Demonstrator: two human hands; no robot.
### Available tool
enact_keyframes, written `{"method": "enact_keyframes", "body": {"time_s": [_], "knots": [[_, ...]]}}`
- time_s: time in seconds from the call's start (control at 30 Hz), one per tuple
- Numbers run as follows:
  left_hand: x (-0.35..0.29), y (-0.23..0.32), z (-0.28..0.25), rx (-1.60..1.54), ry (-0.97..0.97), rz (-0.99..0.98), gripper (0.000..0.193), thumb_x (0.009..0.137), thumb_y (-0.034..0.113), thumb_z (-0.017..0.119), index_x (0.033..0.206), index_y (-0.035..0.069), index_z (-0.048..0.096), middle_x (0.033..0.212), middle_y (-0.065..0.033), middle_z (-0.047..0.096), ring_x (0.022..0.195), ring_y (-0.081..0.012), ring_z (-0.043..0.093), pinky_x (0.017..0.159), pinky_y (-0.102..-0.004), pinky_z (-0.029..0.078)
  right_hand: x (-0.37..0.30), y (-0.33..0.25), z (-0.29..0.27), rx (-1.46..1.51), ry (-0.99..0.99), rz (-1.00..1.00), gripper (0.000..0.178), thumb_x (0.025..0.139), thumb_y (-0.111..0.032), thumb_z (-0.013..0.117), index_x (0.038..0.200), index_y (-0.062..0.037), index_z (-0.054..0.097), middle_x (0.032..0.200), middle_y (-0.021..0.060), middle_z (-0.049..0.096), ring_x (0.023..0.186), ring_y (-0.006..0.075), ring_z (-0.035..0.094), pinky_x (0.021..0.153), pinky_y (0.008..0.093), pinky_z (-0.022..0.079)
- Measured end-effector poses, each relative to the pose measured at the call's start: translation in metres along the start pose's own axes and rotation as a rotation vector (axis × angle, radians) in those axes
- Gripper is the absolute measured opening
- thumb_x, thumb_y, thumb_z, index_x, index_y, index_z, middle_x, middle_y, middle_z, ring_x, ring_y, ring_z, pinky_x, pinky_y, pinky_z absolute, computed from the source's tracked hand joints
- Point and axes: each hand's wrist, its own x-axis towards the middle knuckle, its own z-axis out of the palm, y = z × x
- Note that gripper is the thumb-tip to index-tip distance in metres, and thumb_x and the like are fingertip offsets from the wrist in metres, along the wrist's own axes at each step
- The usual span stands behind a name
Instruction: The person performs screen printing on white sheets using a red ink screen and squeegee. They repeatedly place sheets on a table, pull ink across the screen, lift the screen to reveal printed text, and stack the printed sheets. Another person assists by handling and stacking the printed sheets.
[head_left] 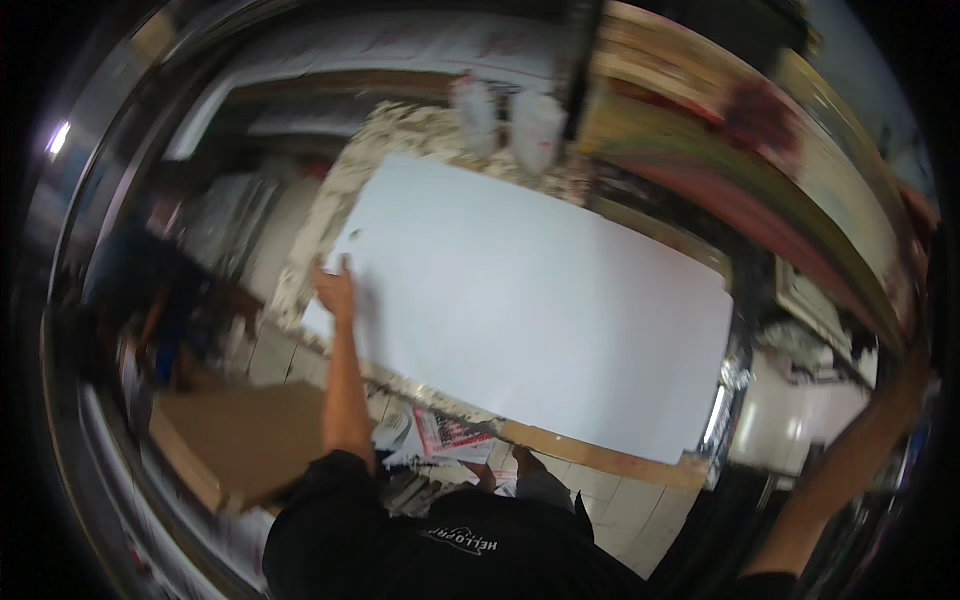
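A large white sheet (540, 300) lies flat across a worktable, slightly askew. My left hand (336, 290) rests at the sheet's left edge, fingers apart, with a small dark mark on the sheet just beyond it. To the right, a paint-stained printing screen (740, 140) with wooden edges is tilted up beside the table, smeared with green, red and dark purple. My right arm stretches out to the far right, and my right hand (918, 215) is at the screen's near end, gripping its edge. Blur and the picture's dark rim hide most of those fingers.
Two whitish plastic containers (535, 130) stand at the table's back edge. The blotched tabletop (325, 200) shows along the left. A cardboard box (240, 440) sits at lower left. Another person (150, 260) is seated farther left. Printed papers (440, 435) lie below the table's near edge.
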Motion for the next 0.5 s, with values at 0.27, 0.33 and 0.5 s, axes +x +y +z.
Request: {"method": "enact_keyframes", "body": {"time_s": [0.27,0.33,0.5], "knots": [[0.116,-0.019,0.093,0.303,-0.510,0.083,0.054,0.072,0.036,0.074,0.102,-0.008,0.065,0.100,-0.0255,0.070,0.096,-0.0391,0.069,0.083,-0.0449,0.054,0.038,-0.003,0.019,0.138,-0.080,-0.128,0.054,0.077,-0.042,0.082,0.104,0.0030,0.073,0.085,0.0097,0.071,0.074,0.0148,0.064,0.065,0.0274,0.051],[0.139,-0.035,0.079,0.201,-0.539,0.032,0.051,0.069,0.033,0.073,0.094,-0.011,0.066,0.092,-0.0246,0.071,0.088,-0.0357,0.070,0.077,-0.0433,0.053,0.031,-0.008,0.016,0.134,-0.079,-0.138,0.055,0.077,-0.042,0.083,0.108,0.0029,0.072,0.089,0.0091,0.071,0.079,0.0140,0.064,0.069,0.0255,0.050],[0.144,-0.053,0.072,-0.143,-0.709,0.131,0.043,0.066,0.031,0.074,0.082,-0.009,0.068,0.081,-0.0199,0.070,0.075,-0.0290,0.065,0.072,-0.0413,0.051,0.023,-0.023,0.012,0.119,-0.130,-0.119,0.053,0.081,-0.045,0.080,0.104,0.0019,0.074,0.089,0.0068,0.071,0.081,0.0114,0.063,0.071,0.0238,0.049]]}}
